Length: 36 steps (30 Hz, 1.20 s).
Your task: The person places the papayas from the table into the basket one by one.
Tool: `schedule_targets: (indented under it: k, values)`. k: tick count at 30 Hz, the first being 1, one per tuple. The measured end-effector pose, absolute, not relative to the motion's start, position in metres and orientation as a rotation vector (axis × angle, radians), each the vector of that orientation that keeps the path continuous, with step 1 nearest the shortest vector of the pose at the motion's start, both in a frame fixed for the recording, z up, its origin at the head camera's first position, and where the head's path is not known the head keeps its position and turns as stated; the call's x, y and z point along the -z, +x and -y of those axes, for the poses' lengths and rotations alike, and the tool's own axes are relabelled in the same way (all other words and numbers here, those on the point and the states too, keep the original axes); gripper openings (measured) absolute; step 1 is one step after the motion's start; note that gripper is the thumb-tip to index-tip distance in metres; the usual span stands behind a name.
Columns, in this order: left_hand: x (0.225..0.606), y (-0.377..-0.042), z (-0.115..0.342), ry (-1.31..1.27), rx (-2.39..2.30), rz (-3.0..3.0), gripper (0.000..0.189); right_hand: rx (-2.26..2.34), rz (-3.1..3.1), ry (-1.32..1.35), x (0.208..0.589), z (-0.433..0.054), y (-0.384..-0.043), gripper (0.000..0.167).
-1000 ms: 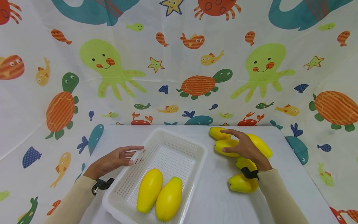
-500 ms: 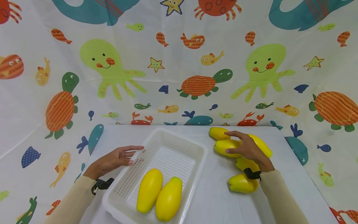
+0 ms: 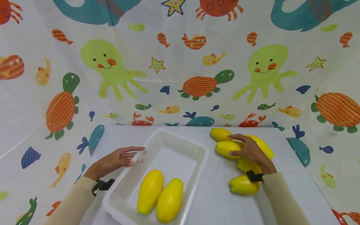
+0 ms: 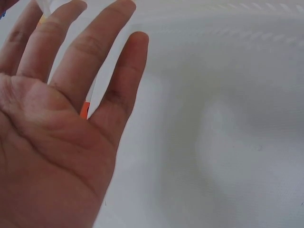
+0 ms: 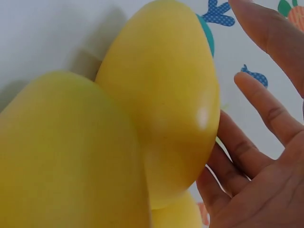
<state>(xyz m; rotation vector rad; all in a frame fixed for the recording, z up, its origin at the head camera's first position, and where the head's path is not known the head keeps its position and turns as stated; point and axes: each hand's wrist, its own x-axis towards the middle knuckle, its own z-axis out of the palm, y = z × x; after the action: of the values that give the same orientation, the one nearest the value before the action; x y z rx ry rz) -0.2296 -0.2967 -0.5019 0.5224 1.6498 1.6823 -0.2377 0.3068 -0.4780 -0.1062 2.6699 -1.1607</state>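
Note:
My left hand (image 3: 115, 161) rests its fingertips on the left rim of a white perforated plastic basket (image 3: 202, 156); in the left wrist view its fingers (image 4: 90, 47) are nearly straight and hold nothing. Inside the basket two yellow papayas, one on the left (image 3: 150, 191) and one on the right (image 3: 170, 200), lie side by side. Over on the right, my right hand (image 3: 250, 151) hovers around a papaya (image 3: 227, 147), thumb and forefinger apart. The right wrist view has the fingers (image 5: 237, 147) alongside a large papaya (image 5: 166, 95), some seemingly touching it; the thumb stands clear.
Other papayas lie near the right hand: one at the back (image 3: 220, 134), one behind the hand (image 3: 262, 145), one partly under the wrist (image 3: 244, 164) and one in front (image 3: 244, 184). A white cloth covers the table (image 3: 216, 193). A sea-animal printed curtain (image 3: 180, 109) hangs behind.
My right hand has shifted slightly to the right over the papayas. The left hand, the basket and the fruit look unmoved.

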Motion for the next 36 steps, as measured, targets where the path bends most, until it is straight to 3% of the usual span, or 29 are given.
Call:
schedule_targets:
  k: [36]
  values:
    - [0.5019, -0.2282, 0.2971, 0.523, -1.685, -1.675, 0.066, 1.062, -2.547, -0.108, 0.4881, -0.3052, -0.2372, 0.076]
